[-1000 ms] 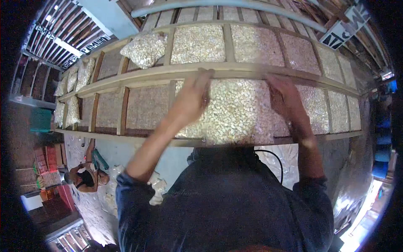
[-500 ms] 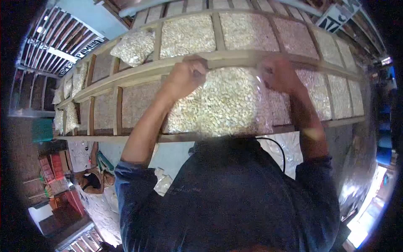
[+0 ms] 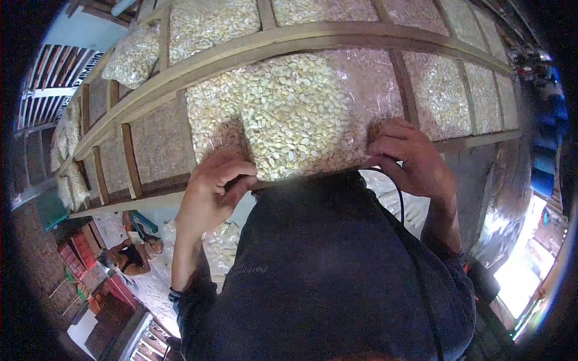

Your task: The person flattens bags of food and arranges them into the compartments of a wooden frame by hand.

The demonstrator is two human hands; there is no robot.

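Observation:
A clear plastic bag of pale split beans [image 3: 301, 114] lies in a slotted wooden rack [image 3: 226, 55], overlapping another filled bag on its left. My left hand [image 3: 218, 186] pinches the bag's near left corner between thumb and fingers. At the near right corner, my right hand [image 3: 415, 157] has its thumb and curled fingers closed on the plastic edge. Both hands rest close to my chest, at the rack's front edge.
Similar filled bags [image 3: 436, 96] fill rack sections to the right and in the row behind. A plumper bag [image 3: 133, 60] sits on the upper left. Wooden dividers [image 3: 130, 161] separate the slots. Below left, another person [image 3: 129, 259] is beside red crates [image 3: 78, 253].
Both hands have come down from the bag's far corners to its near corners, toward my chest. The view has tilted, and the bag now lies flatter and looks larger.

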